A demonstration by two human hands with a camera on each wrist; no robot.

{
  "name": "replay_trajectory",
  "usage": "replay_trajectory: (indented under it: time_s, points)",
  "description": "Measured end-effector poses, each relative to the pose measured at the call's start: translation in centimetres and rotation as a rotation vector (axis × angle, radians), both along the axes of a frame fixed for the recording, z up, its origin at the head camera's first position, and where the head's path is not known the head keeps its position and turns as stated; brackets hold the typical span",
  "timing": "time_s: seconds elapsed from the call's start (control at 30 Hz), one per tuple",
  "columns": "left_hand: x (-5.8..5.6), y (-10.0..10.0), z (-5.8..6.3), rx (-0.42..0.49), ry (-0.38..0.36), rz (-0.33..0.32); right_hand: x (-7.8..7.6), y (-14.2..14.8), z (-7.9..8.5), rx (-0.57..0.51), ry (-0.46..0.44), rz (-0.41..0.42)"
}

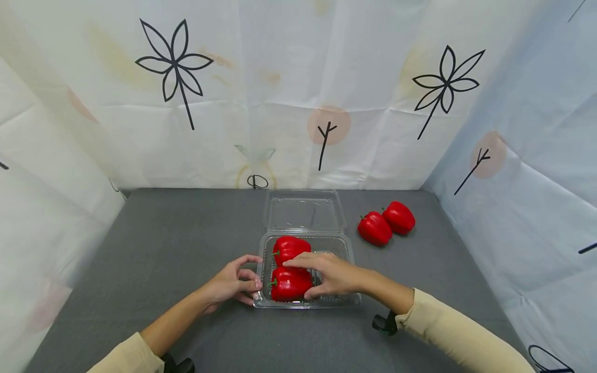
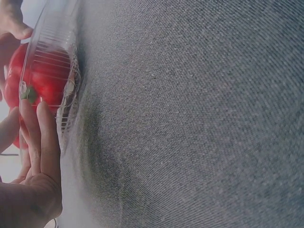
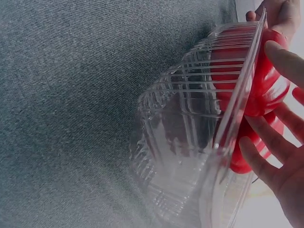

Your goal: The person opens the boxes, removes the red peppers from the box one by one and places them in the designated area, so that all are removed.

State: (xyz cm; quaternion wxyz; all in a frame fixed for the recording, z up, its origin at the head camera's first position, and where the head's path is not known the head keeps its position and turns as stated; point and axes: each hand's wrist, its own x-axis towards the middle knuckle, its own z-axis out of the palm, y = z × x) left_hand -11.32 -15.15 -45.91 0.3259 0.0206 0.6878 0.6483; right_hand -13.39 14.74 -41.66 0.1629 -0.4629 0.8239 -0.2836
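A clear plastic clamshell container [image 1: 333,299] lies with its lid [image 1: 305,210] folded back. In its left half sit two red bell peppers, a front one [image 1: 288,287] and a rear one [image 1: 290,246], green stems to the left. My left hand [image 1: 229,284] holds the container's left rim, fingers [image 2: 47,135] along the outer wall and thumb by the edge. From the right, my right hand [image 1: 333,272] reaches over the front pepper. Its thumb is at that pepper's near right side; the fingers [image 3: 273,137] spread over the top between both peppers.
Two more red bell peppers, one nearer [image 1: 375,228] and one farther [image 1: 399,217], lie on the grey table [image 1: 186,228] right of the lid. White patterned cloth [image 1: 280,77] hangs behind and at both sides.
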Motion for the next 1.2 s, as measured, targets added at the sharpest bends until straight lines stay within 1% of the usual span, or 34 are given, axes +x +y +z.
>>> replay_trajectory:
  time_s: [0.13,0.23,0.37,0.6,0.8,1.03,1.2]
  points:
    - [0.0,0.0,0.1,-0.005,0.0,-0.003,-0.1,-0.4,0.2,0.08,-0.023,-0.029]
    - [-0.1,0.1,0.1,-0.007,-0.002,-0.001,-0.2,-0.8,0.5,0.135,-0.017,-0.035]
    - [-0.1,0.0,0.0,-0.007,0.0,-0.003,-0.3,-1.1,0.5,0.18,0.015,-0.031]
    - [-0.1,-0.1,0.0,0.007,0.008,-0.004,-0.3,-1.5,0.2,0.179,0.051,-0.044]
    - [0.0,-0.1,-0.3,0.031,0.035,-0.014,-0.4,-1.5,0.1,0.181,0.043,-0.047]
    - [0.0,-0.1,-0.2,0.039,0.026,-0.015,-0.3,-1.6,0.2,0.18,0.05,-0.054]
    - [0.1,-0.1,-0.1,0.042,0.026,-0.014,-0.3,-1.7,0.2,0.171,0.037,-0.051]
